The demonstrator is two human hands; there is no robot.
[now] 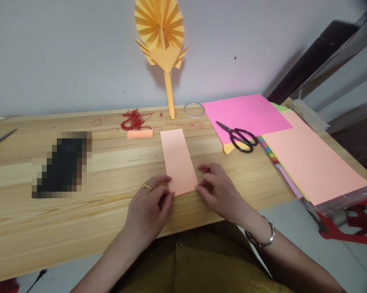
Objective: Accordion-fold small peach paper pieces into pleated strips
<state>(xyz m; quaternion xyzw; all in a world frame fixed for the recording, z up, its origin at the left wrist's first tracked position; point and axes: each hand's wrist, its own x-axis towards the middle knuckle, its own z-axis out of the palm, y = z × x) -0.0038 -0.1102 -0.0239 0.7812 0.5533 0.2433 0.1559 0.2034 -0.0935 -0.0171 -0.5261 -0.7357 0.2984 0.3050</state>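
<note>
A narrow strip of peach paper (177,158) lies lengthwise on the wooden table (116,162), running away from me. My left hand (148,205), with a gold ring, pinches the strip's near left corner. My right hand (221,191), with a silver bangle on its wrist, pinches the near right corner with curled fingers. Both hands rest on the tabletop at the strip's near edge.
Black scissors (240,136) lie on a pink sheet (247,114) to the right, beside a stack of coloured paper topped with peach (311,162). A folded yellow paper fan (161,36) leans on the wall. Red string (134,119), a small folded peach piece (139,133), a tape ring (194,109) and a blurred dark object (62,165) also sit here.
</note>
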